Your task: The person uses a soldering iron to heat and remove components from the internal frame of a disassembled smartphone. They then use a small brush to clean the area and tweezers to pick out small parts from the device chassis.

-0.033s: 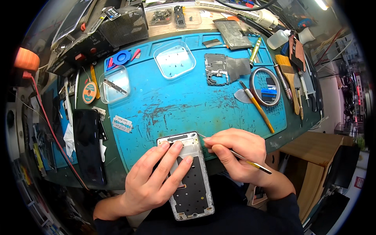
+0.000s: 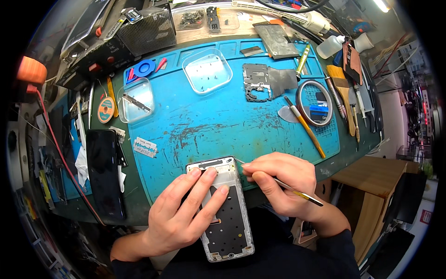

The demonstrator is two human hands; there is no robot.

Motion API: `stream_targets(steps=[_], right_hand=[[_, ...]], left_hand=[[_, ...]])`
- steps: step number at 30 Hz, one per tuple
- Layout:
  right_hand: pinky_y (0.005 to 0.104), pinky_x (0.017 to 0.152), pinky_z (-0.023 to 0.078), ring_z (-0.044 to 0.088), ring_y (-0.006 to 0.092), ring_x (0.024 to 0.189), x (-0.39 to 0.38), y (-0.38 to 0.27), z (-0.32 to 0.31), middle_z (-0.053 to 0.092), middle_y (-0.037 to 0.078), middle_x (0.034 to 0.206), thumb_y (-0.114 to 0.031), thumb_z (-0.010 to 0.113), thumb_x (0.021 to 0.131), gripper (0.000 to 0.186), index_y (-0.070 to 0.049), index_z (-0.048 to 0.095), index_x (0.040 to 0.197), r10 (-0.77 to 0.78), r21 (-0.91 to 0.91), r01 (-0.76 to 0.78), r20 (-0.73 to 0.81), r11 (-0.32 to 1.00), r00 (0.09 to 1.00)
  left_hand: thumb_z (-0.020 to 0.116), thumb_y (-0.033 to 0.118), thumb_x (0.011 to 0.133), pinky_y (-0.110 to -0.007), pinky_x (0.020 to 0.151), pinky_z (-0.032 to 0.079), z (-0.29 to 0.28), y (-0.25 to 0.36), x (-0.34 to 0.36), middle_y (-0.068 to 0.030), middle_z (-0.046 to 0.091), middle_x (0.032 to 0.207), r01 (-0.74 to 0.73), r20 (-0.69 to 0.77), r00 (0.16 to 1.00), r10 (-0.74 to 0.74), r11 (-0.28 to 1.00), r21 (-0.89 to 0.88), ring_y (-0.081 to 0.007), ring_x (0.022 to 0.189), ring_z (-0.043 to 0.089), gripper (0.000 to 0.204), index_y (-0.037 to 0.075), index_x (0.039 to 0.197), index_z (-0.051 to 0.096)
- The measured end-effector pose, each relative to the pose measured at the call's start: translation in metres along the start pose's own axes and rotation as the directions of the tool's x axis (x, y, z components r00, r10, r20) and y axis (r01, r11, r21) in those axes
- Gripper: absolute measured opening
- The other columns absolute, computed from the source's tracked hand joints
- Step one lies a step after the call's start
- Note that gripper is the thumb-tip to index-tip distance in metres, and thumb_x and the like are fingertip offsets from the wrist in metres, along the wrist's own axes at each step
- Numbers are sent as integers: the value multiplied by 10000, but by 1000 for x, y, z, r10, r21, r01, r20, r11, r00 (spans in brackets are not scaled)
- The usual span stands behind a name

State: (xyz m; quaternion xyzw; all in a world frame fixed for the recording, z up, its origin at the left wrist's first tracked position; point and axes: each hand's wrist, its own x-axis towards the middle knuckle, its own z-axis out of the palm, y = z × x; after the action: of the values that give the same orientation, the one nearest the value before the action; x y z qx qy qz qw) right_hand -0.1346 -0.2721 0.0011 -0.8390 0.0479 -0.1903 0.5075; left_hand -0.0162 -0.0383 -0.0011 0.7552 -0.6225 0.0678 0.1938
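Note:
An opened phone frame (image 2: 232, 232), silver-edged with a black inner plate, lies tilted at the near edge of the blue mat (image 2: 209, 125), its lower end past the edge. Across its upper left part my left hand (image 2: 179, 214) holds it, fingers stretched over the inside; the thumb is hidden. Between thumb and fingers of my right hand (image 2: 283, 183) is a slim pen-like metal tool (image 2: 299, 193) with a gold and dark rear end. Its thin tip meets the frame's top right corner, or lies very close to it.
Beyond the hands stand a clear tray (image 2: 207, 76) with small screws and another clear box (image 2: 135, 103). Razor blade packets (image 2: 145, 147) lie left, near a dark phone (image 2: 106, 172). Rightward are a phone inner cover (image 2: 256, 83), a tape roll (image 2: 299, 104), a gold-handled tool (image 2: 306, 130) and a brush (image 2: 341, 93).

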Motion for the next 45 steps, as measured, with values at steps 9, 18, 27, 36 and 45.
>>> stream_targets(steps=[9, 18, 27, 36, 45], right_hand=[[356, 666, 596, 769, 290, 772, 1, -2, 2, 789, 173, 932, -1, 769, 972, 106, 36, 793, 1068, 26, 7, -26, 3, 1000, 1000], [350, 656, 582, 754, 286, 760, 4, 4, -2, 780, 175, 916, -2, 757, 988, 106, 51, 787, 1074, 57, 93, -61, 39, 994, 998], [332, 656, 575, 753, 253, 755, 16, 1, -5, 780, 165, 909, -7, 743, 996, 108, 42, 794, 1078, 100, 130, -113, 108, 985, 989], [339, 669, 579, 759, 259, 774, 23, 1, -8, 779, 163, 917, -13, 742, 998, 105, 42, 792, 1073, 109, 118, -131, 173, 984, 979], [346, 658, 563, 734, 270, 759, 31, -3, -3, 771, 143, 898, -6, 754, 978, 98, 24, 803, 1057, 26, 45, -34, 172, 998, 985]], left_hand=[[659, 192, 1018, -414, 1030, 610, -2, 3, 2, -156, 748, 1364, 17, -2, 1000, -17, 1000, -9, -317, 1275, 670, 313, 117, 1295, 784], [717, 129, 934, -403, 1005, 632, -5, 0, 5, -159, 753, 1341, 34, -9, 999, -34, 998, -60, -321, 1258, 684, 341, 98, 1266, 791], [711, 134, 908, -413, 1037, 622, -12, -8, 6, -166, 734, 1373, 12, 40, 999, -8, 995, -101, -330, 1285, 683, 382, 84, 1280, 783], [726, 263, 868, -437, 1068, 613, -17, -20, 7, -161, 706, 1410, -8, 88, 996, 23, 985, -172, -344, 1310, 670, 496, 79, 1328, 761], [703, 287, 917, -446, 1092, 602, -14, -20, 4, -167, 691, 1437, -3, 82, 996, 19, 981, -194, -354, 1346, 650, 466, 85, 1334, 760]])
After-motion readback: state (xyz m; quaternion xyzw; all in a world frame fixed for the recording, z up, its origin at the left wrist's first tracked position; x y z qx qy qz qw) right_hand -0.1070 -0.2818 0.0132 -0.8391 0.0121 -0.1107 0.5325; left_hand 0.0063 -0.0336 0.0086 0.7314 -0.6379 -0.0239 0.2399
